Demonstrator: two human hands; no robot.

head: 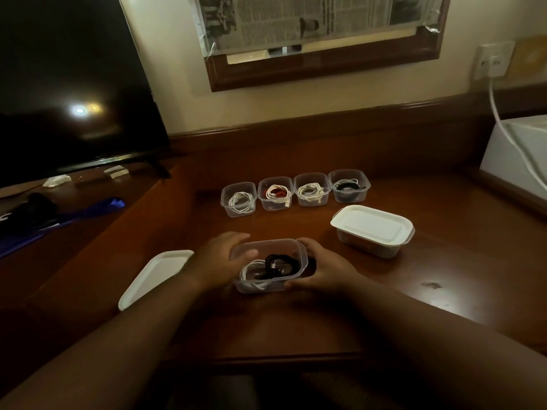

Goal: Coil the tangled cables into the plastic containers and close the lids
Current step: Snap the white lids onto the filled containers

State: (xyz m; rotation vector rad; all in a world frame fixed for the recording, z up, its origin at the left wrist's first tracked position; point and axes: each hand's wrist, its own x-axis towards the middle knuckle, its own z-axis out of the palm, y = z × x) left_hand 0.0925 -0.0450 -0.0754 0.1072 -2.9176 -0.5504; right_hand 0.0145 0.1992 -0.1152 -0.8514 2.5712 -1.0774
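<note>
— Both forearms are seen nearest, stretched over the dark wooden desk. What else is shown of the room?

— A black television screen is stood at the left, and a wood-framed mirror covered with newspaper is hung on the cream wall. A wall socket is set at the right.

— And on the surface?

— A lidded container is placed at the right. A loose white lid is laid at the left, just beside the left forearm. Four small open tubs, each with a coiled cable, are lined up in a row farther back.

— Where is the open container?

— The clear container is held at the middle front, black and white cables coiled inside. It is grasped from both sides: the left hand is curled round its left wall, the right hand round its right wall.
</note>
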